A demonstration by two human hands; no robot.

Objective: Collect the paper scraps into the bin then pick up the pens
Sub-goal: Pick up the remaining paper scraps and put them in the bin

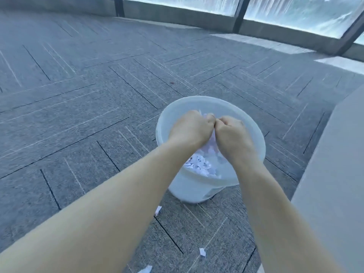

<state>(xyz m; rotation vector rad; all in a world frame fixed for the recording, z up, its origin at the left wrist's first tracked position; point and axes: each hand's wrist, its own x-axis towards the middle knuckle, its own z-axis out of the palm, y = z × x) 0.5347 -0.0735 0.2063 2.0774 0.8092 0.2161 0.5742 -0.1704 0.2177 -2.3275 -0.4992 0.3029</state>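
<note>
A white plastic bin [197, 186] stands on the grey carpet, with a heap of white paper scraps [199, 165] in its bottom. My left hand [190, 129] and my right hand [233, 134] are together over the bin's mouth, knuckles touching. Both are closed on a bunch of white paper scraps [211, 143] that shows between and below the fingers. Loose scraps lie on the carpet in front of the bin: one [158, 210] near its base, one [202, 252] closer to me, one [145, 269] at the bottom edge. No pens are in view.
Grey carpet tiles [88, 95] stretch away to the left and ahead. A pale flat surface with a straight edge [331, 174] rises at the right, close to the bin. A low wall with dark-framed windows [275, 14] runs along the back.
</note>
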